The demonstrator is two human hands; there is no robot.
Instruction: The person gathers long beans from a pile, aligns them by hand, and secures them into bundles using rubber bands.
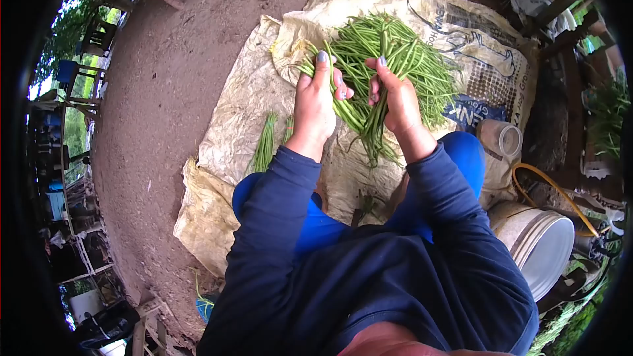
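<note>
- Navy shirt (369,277) fills 6 o'clock.
- Left grip (315,105) pinches several beans (307,66); right grip (401,105) pinches a bundle (374,128).
- Bean pile (419,56) lies toward 1 o'clock, on sacks (231,102).
- Light, even pressure probably keeps pods unbruised.

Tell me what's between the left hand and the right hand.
Long green beans show in the gap between the left hand and the right hand, in the head view.

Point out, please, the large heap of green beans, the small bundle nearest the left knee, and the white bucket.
Large heap (423,69), head view: middle of the beans.
Small bundle (265,143), head view: middle of its length.
White bucket (516,229), head view: its outer wall.
</note>
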